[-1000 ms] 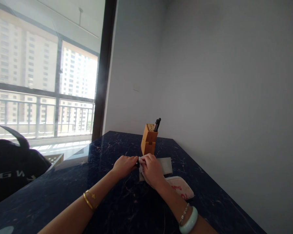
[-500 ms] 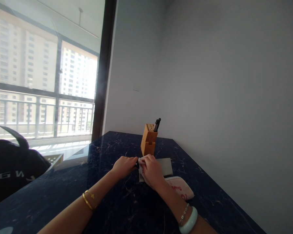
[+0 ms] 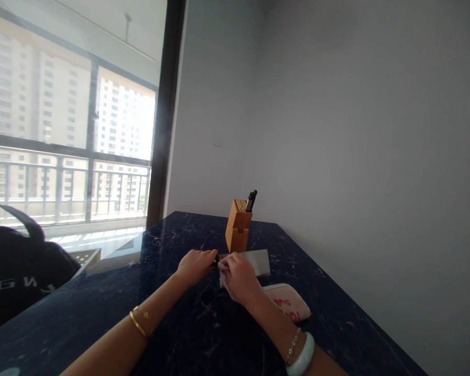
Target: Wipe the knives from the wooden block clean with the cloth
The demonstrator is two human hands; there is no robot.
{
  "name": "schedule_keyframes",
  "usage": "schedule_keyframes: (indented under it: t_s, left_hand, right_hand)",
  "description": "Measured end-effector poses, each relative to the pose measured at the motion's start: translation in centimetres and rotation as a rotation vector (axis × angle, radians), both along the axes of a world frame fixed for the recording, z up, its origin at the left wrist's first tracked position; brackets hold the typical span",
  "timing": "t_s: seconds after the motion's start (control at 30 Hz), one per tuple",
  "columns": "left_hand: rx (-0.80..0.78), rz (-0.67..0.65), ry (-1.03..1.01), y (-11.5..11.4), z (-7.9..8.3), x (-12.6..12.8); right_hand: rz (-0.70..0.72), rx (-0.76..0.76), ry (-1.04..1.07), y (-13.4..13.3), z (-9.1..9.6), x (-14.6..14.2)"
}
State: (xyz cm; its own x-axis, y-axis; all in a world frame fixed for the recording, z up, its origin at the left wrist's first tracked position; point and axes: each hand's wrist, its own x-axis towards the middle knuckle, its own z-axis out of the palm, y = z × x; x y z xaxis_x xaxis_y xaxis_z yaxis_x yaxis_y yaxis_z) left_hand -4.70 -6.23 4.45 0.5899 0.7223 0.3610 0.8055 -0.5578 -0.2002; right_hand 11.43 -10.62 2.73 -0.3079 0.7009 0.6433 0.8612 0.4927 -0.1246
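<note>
My left hand [image 3: 195, 265] is closed around the dark handle of a broad cleaver whose grey blade [image 3: 258, 262] points right, just above the dark marbled table [image 3: 180, 324]. My right hand [image 3: 238, 278] pinches a small white cloth [image 3: 223, 265] against the blade near the handle. The two hands touch each other at the handle end. A folded white towel with red lettering [image 3: 288, 306] lies on the table right beside my right wrist.
A wooden knife block [image 3: 238, 228] with a black-handled knife [image 3: 251, 200] in it stands just behind the hands. A grey wall runs along the table's right edge. A black bag [image 3: 19, 277] sits at the left, before a large window.
Both hands and the cleaver have shifted slightly left, and more of the blade shows to the right of my right hand. The grips are unchanged.
</note>
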Motion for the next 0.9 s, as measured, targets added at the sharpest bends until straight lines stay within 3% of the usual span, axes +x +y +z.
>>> schedule_keyframes:
  t_s: [0.33,0.73,0.9]
  left_hand:
    - [-0.011,0.002,-0.001,-0.4,-0.3,0.6]
    - [0.026,0.109,-0.038,-0.5,0.8,0.0]
    - [0.054,0.108,-0.054,-0.9,1.0,0.4]
  right_hand:
    - [-0.046,-0.002,0.018,0.2,0.4,0.2]
    - [0.016,-0.144,-0.263,0.1,-0.6,0.6]
    - [0.016,-0.160,-0.270,-0.2,-0.5,0.6]
